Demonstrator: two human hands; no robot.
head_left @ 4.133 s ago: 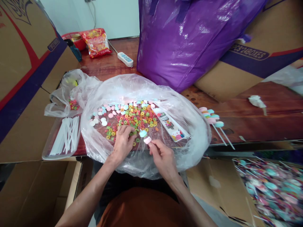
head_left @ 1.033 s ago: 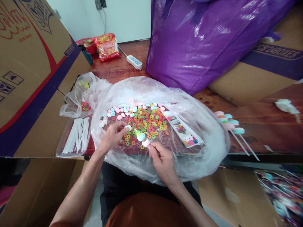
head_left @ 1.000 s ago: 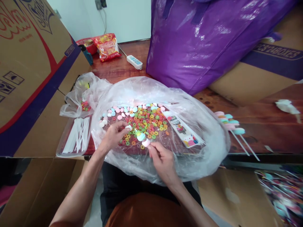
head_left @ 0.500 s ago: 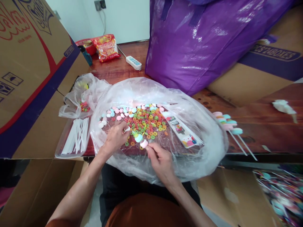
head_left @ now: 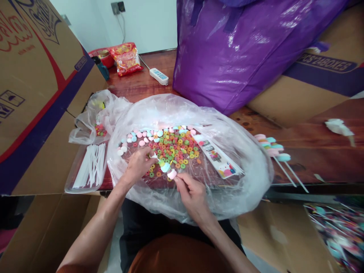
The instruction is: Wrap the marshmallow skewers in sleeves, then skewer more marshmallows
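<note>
My right hand (head_left: pixel 191 191) pinches the stick of a candy skewer (head_left: pixel 168 170) that carries a pink piece, a blue piece and a green ring. My left hand (head_left: pixel 138 165) pinches a white candy piece (head_left: pixel 154 155) right at the skewer's tip. Both hands work over a wide clear plastic bag (head_left: pixel 244 167) spread on the wooden table. Inside it lie several coloured candy rings (head_left: pixel 176 146) and pastel round candies (head_left: pixel 143 135). A printed label card (head_left: pixel 217 156) lies in the bag to the right.
A clear tray of white sticks (head_left: pixel 89 166) sits left of the bag, beside a smaller plastic bag (head_left: pixel 88 121). Finished skewers (head_left: pixel 273 149) lie on the right. A purple bag (head_left: pixel 244 49) and cardboard boxes (head_left: pixel 34 87) stand around; a box of finished skewers (head_left: pixel 335 235) is lower right.
My left hand went from picking among the rings to holding a white candy, then moved it right to the skewer's tip. The right hand keeps the skewer nearly still.
</note>
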